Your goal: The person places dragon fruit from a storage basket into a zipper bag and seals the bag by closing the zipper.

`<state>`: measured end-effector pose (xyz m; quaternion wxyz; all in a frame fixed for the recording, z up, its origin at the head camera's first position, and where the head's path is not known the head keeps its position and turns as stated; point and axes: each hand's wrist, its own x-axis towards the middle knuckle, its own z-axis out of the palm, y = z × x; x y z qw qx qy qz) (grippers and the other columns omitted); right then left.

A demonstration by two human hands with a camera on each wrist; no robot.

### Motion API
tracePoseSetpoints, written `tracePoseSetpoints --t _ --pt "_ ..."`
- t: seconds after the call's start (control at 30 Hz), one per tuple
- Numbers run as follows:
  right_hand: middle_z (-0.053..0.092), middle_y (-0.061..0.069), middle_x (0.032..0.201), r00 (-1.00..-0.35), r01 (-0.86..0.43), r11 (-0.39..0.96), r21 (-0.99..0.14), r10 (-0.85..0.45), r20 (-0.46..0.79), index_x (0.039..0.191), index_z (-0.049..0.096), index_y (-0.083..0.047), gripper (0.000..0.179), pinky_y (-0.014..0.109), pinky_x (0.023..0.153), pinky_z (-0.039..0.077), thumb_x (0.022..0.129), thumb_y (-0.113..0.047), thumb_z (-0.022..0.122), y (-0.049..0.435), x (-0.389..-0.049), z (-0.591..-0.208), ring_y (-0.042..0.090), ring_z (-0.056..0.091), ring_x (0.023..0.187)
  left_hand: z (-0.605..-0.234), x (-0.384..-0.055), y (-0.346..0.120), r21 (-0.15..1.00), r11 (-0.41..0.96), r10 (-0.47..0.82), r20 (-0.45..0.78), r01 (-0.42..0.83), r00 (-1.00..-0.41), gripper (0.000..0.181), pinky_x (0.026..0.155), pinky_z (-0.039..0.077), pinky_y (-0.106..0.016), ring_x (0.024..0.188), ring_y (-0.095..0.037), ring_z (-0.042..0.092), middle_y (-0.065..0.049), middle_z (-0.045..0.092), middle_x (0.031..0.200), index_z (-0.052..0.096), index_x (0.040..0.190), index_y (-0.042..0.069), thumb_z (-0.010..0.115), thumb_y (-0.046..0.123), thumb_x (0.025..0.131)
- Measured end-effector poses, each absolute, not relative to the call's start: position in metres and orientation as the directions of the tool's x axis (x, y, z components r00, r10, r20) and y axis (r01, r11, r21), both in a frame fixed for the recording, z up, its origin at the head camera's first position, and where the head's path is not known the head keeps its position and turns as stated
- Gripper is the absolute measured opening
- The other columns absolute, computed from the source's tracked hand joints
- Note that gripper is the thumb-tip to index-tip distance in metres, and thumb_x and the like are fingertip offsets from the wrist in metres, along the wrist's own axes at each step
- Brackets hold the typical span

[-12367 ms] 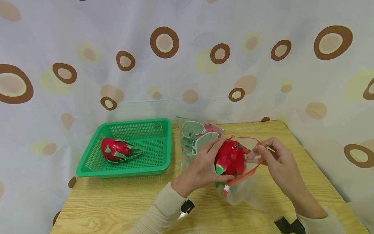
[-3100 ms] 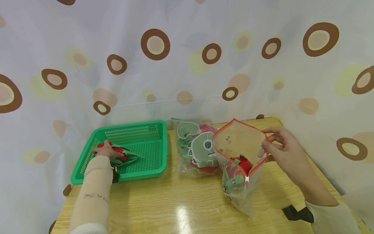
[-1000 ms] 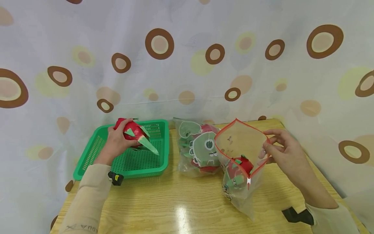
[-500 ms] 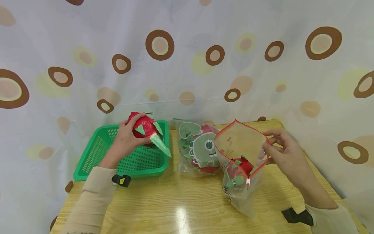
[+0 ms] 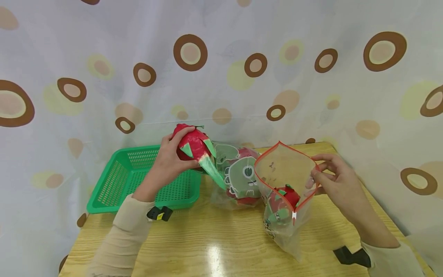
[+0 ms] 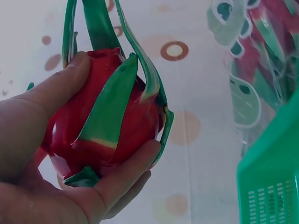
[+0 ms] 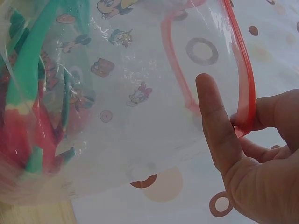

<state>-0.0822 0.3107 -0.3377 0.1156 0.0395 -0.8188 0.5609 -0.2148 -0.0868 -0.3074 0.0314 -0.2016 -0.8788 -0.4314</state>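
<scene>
My left hand (image 5: 171,157) grips a red dragon fruit (image 5: 195,144) with green-tipped scales, raised above the basket's right end. In the left wrist view, thumb and fingers curl round the dragon fruit (image 6: 100,126). My right hand (image 5: 335,184) pinches the red zip rim of a clear zip bag (image 5: 287,231), whose mouth is spread wide. Another dragon fruit (image 5: 288,195) lies inside that bag. In the right wrist view, the right hand (image 7: 252,163) holds the red rim between its fingers, and the bagged dragon fruit (image 7: 32,126) shows through the plastic.
A green plastic basket (image 5: 117,181) stands at the left of the wooden table (image 5: 194,242). Between basket and open bag lies a second printed clear bag (image 5: 238,177) with red fruit in it. A patterned cloth (image 5: 221,77) hangs behind.
My left hand has lifted the dragon fruit out of the green basket and carried it to the right. Earlier, both hands were at the zip bag; the right hand still holds its rim.
</scene>
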Motion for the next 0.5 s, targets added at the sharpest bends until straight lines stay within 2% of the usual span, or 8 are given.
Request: tracePoseSetpoints --t 0.3,0.5 --pt "0.056 0.003 0.090 -0.971 -0.192 0.354 -0.915 0.067 0.230 0.130 0.050 -0.013 0.031 0.029 0.060 0.060 0.100 -0.010 0.057 0.310 -0.083 -0.339 0.012 0.070 0.067 -0.300 -0.207 -0.055 0.764 0.465 0.361 0.298 0.448 -0.884 0.086 0.092 0.056 -0.047 0.139 -0.029 0.031 -0.013 0.028 0.151 0.041 0.146 0.040 0.086 0.018 0.076" --pt "0.057 0.003 0.090 -0.975 -0.172 0.362 -0.916 0.068 0.211 0.132 0.048 -0.008 0.034 0.029 0.061 0.060 0.100 -0.011 0.057 0.309 -0.083 -0.339 0.014 0.070 0.067 -0.295 -0.200 -0.032 0.772 0.416 0.365 0.342 0.481 -0.866 0.088 0.091 0.057 -0.045 0.140 -0.029 0.031 -0.011 0.026 0.152 0.040 0.145 0.044 0.086 0.014 0.076"
